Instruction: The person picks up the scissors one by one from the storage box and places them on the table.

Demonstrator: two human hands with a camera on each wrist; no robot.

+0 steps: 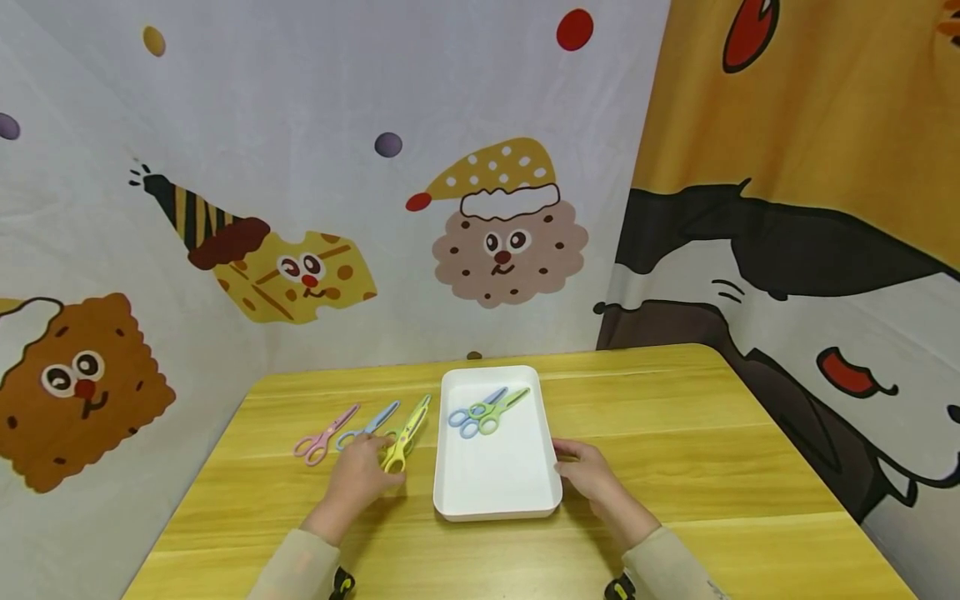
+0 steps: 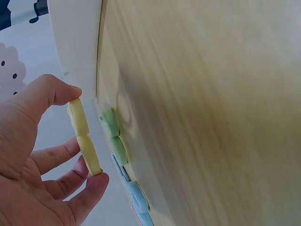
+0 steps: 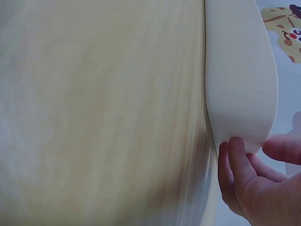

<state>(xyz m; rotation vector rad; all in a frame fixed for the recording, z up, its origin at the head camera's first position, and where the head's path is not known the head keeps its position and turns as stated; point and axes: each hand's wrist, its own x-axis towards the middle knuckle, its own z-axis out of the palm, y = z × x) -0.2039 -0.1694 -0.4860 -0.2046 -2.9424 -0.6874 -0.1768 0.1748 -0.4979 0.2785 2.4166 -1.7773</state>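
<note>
My left hand point(image 1: 360, 475) pinches yellow scissors point(image 1: 407, 435) by the handles, thumb on one side and fingertips on the other. The left wrist view shows the yellow handles point(image 2: 84, 136) edge-on, raised off the table. Green scissors point(image 2: 113, 132) lie on the wood just below them, mostly hidden in the head view. Blue scissors point(image 1: 386, 414) and pink scissors point(image 1: 327, 435) rest farther left. With fingertips on the outer wall and thumb at the rim, my right hand point(image 1: 588, 475) holds the white tray point(image 1: 497, 483). Inside it, light green scissors point(image 1: 516, 400) overlap blue scissors point(image 1: 465, 419).
The wooden table point(image 1: 675, 433) extends to both sides of the tray. Behind it hangs a cloth point(image 1: 315, 125) printed with cartoon snacks, and an orange printed cloth point(image 1: 825, 108) covers the right side.
</note>
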